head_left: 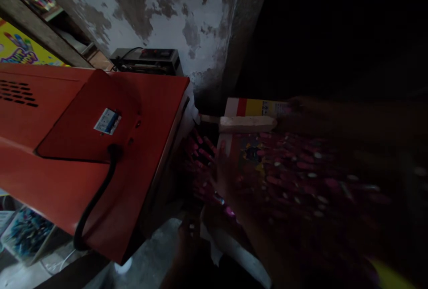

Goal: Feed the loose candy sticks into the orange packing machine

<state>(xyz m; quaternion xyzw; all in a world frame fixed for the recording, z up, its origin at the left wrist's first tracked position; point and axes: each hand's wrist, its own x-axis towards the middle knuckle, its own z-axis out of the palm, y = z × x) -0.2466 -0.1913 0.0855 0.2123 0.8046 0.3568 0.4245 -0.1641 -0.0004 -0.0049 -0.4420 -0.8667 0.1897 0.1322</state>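
Where small pink packets (274, 180) lie heaped in shadow to the right of the red machine (147, 119), my left grip (222, 175) reaches among those nearest it; I cannot tell whether it is closed on any. My right grip (296, 105) is near the right end of the pale wooden bar (247, 123), too dark to read. I'd expect the packets to be light, stiffish and slippery, best pinched mid-length or scooped up loosely.
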